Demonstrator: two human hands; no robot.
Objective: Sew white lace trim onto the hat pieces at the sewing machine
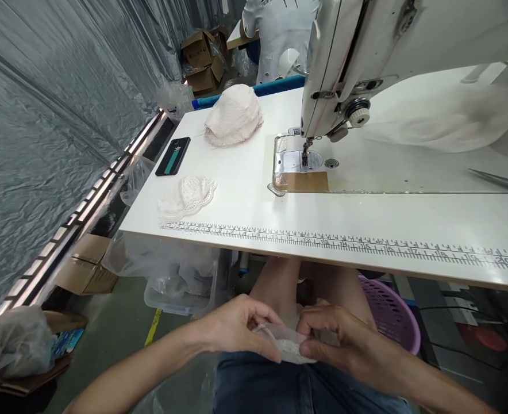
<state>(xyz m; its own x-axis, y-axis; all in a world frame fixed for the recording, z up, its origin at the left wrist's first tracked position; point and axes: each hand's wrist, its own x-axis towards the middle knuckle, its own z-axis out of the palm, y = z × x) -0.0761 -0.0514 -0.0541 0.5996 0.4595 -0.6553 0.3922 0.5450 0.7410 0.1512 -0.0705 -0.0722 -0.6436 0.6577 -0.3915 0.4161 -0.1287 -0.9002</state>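
Note:
Over my lap, just below the table's front edge, both hands hold a small piece of white lace fabric (292,348). The fingers of my left hand (249,325) pinch its left end. My right hand (335,336) grips the right end between thumb and fingers. Part of the cloth is hidden behind the fingers. On the table lie a flat lace piece (189,197) near the left front corner and a pale pink fabric cup-like bundle (234,115) farther back. The sewing machine (334,75) stands to the right, its presser foot (305,158) above the needle plate.
A black phone (173,156) lies by the table's left edge. Scissors (501,180) and sheer white fabric (452,118) are at the right. Below are a clear plastic bin (180,307) and a purple basket (389,313). Another person (280,34) sits beyond the table.

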